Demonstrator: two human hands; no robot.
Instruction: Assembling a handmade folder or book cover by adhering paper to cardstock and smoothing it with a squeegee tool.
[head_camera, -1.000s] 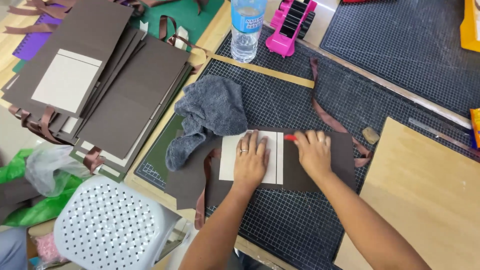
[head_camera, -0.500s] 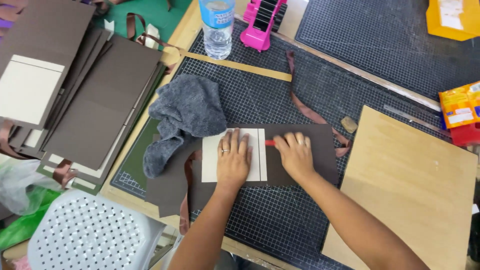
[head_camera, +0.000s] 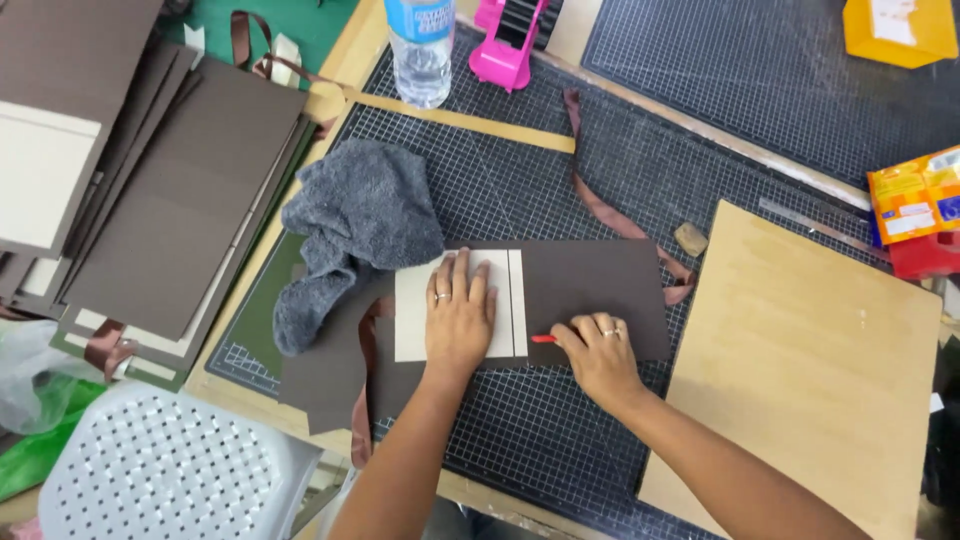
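Note:
My left hand (head_camera: 458, 315) lies flat, fingers together, on a cream card panel (head_camera: 413, 305) that sits on a dark brown sheet (head_camera: 590, 285). The sheet rests on a black gridded cutting mat (head_camera: 500, 180). My right hand (head_camera: 598, 352) grips a small red tool (head_camera: 542, 339) and holds its tip against the panel's lower right edge. A brown ribbon (head_camera: 364, 380) runs out from under the sheet toward me.
A grey cloth (head_camera: 350, 225) lies left of the panel. Stacked brown covers (head_camera: 170, 200) fill the far left. A water bottle (head_camera: 420, 50), pink tape dispenser (head_camera: 505, 45), wooden board (head_camera: 810, 360), orange packet (head_camera: 915, 195) and white perforated stool (head_camera: 160, 470) surround the mat.
My right hand with the red tool has slid down the panel's right edge toward me. My left hand stays pressed on the panel.

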